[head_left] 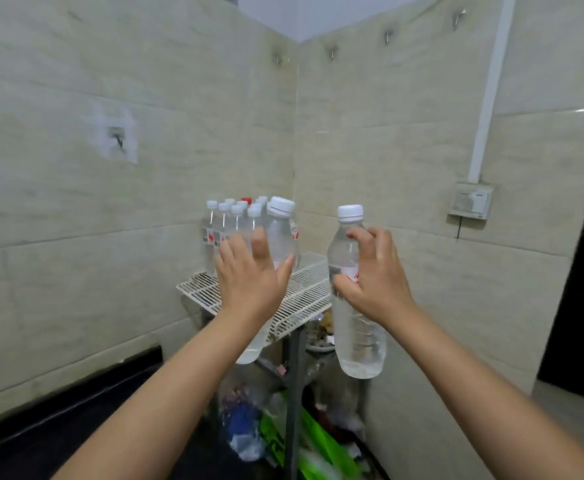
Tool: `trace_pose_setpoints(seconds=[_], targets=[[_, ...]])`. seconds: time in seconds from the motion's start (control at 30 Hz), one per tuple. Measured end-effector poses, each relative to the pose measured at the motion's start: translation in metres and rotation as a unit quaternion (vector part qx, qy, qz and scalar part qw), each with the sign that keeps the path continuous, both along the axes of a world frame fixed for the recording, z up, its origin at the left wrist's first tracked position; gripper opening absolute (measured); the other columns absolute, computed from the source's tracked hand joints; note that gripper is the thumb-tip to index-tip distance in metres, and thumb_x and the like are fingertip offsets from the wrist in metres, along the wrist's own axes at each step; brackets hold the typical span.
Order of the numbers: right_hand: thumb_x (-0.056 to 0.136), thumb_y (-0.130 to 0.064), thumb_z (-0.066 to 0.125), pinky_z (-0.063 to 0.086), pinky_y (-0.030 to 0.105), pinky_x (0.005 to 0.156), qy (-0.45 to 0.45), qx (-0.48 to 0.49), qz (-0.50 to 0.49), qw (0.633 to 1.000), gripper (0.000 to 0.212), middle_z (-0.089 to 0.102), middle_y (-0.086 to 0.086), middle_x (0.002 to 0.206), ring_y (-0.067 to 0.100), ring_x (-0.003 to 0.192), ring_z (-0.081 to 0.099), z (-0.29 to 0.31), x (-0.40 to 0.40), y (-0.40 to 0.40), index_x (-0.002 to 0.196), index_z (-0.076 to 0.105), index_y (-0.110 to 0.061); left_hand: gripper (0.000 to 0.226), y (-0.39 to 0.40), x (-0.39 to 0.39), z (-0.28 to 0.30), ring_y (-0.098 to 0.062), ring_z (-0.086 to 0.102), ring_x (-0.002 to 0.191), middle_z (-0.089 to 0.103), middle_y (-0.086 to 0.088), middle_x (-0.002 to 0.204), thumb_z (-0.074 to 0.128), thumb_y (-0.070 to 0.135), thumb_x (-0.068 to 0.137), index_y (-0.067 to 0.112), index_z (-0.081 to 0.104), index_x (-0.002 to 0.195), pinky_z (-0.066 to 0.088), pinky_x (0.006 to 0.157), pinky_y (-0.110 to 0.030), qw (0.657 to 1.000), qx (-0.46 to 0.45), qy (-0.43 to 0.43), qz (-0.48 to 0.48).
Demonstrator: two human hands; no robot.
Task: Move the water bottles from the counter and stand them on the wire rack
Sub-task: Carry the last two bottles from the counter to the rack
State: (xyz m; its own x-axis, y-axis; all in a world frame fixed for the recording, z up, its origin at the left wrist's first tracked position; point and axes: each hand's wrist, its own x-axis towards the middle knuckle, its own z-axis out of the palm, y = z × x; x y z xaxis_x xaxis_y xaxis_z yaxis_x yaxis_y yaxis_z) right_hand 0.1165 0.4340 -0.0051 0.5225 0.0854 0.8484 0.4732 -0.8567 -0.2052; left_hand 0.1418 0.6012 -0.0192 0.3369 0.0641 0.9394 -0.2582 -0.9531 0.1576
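My left hand [250, 275] holds a clear water bottle [280, 230] with a white cap, raised in front of the white wire rack [304, 292]; its bottom shows below my wrist. In my right hand [373, 271] is a second clear bottle [356, 337], upright, white-capped, hanging in the air just right of the rack's front edge. Several bottles [230, 223] stand grouped at the rack's back left corner, one with a red cap.
The rack stands in a tiled corner on a grey metal leg [295, 393]. Under it lie bags and rubbish [276, 434]. A black counter [58, 424] runs along the left wall. On the right wall sits a socket box [470, 200].
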Motion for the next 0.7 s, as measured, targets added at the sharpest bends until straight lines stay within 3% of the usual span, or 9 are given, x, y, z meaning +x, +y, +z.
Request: trace_pose_setpoints(seconds=[0.07,0.17,0.3,0.37,0.53,0.7], targets=[[0.061,-0.039,0.037,0.047,0.043,0.077,-0.004,-0.002,0.007,1.000,0.054,0.048,0.031,0.106,0.045,0.093,0.052,0.011,0.046,-0.011,0.111,0.027,-0.020,0.050,-0.013,0.044,0.011,-0.034,0.056,0.057,0.056,-0.024,0.069,0.041,0.047,0.074,0.004,0.038,0.099,0.050,0.052,-0.036,1.000,0.005,-0.024,0.016],[0.062,-0.037,0.038,0.047,0.044,0.073,-0.013,-0.019,0.006,1.000,0.052,0.050,0.032,0.102,0.047,0.088,0.052,0.022,0.113,-0.028,0.110,0.029,-0.018,0.052,-0.034,0.101,0.021,-0.034,0.056,0.054,0.057,-0.023,0.068,0.041,0.048,0.072,0.004,0.040,0.100,0.049,0.049,-0.034,0.998,0.010,-0.042,0.047],[0.063,-0.036,0.039,0.048,0.044,0.074,-0.012,-0.026,0.045,0.999,0.051,0.051,0.033,0.098,0.049,0.086,0.052,0.021,0.202,-0.049,0.110,0.032,-0.018,0.067,-0.061,0.173,0.016,-0.035,0.054,0.055,0.054,-0.024,0.069,0.081,0.037,0.062,0.005,0.038,0.101,0.048,0.051,-0.035,0.999,-0.007,-0.025,0.037],[0.063,-0.036,0.040,0.043,0.041,0.076,-0.013,-0.020,0.078,0.997,0.050,0.050,0.033,0.100,0.048,0.088,0.051,0.017,0.247,-0.060,0.110,0.031,-0.019,0.070,-0.074,0.206,0.010,-0.034,0.054,0.058,0.054,-0.023,0.070,0.084,0.034,0.059,0.006,0.038,0.103,0.048,0.051,-0.037,0.998,-0.012,-0.011,0.053],[0.064,-0.035,0.044,0.035,0.036,0.076,-0.004,-0.010,0.180,0.984,0.049,0.050,0.032,0.098,0.037,0.092,0.046,-0.002,0.359,-0.087,0.109,0.034,-0.017,0.050,-0.106,0.290,-0.009,-0.031,0.054,0.058,0.055,-0.018,0.072,0.051,0.049,0.075,0.009,0.037,0.102,0.048,0.050,-0.034,0.991,-0.027,0.014,0.130],[0.063,-0.031,0.050,0.047,0.047,0.079,0.032,-0.010,0.263,0.964,0.049,0.050,0.034,0.102,0.029,0.098,0.038,-0.026,0.438,-0.097,0.108,0.034,-0.016,0.049,-0.137,0.351,-0.027,-0.027,0.052,0.060,0.055,-0.015,0.070,0.039,0.051,0.074,0.010,0.037,0.100,0.039,0.052,-0.026,0.980,-0.049,0.036,0.188]])
